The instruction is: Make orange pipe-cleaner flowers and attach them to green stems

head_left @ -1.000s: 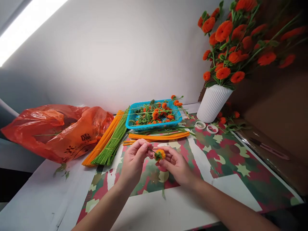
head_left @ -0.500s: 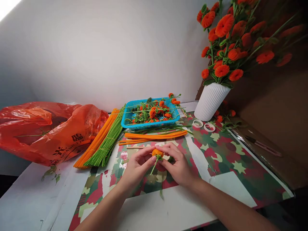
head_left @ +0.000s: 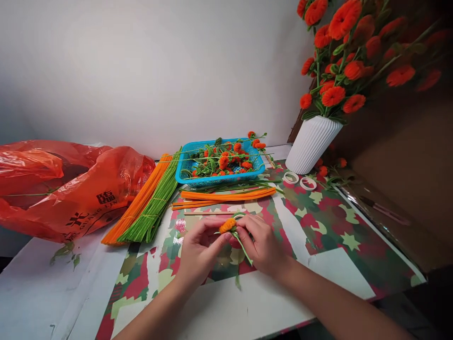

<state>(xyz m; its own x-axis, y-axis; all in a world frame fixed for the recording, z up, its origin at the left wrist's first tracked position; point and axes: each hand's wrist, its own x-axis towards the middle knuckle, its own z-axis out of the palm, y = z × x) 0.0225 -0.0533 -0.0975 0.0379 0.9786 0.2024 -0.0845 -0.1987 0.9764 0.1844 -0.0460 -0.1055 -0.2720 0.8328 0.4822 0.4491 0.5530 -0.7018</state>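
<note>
Between both hands, above the camouflage-patterned mat, is a small orange pipe-cleaner flower (head_left: 227,225) with a green stem slanting down to the right. My left hand (head_left: 202,246) holds the flower head between thumb and fingers from the left side. With thumb and fingers closed, my right hand (head_left: 260,241) pinches the green base just below the head. Part of the base is hidden by the right fingertips. Just beyond the hands lies a thin wooden stick (head_left: 205,213), and past it a bunch of orange pipe cleaners (head_left: 230,194).
A blue basket (head_left: 180,178) of small flowers stands behind. At left are bundled green pipe cleaners (head_left: 150,212), orange ones (head_left: 136,203) and a red plastic bag (head_left: 92,198). To the right are a white vase (head_left: 313,146) of orange flowers, tape rolls (head_left: 290,178) and a cutter knife (head_left: 385,211).
The flower has tilted, so its stem now points down to the right instead of down to the left. My right fingers have curled in closer around its base. The view has shifted slightly.
</note>
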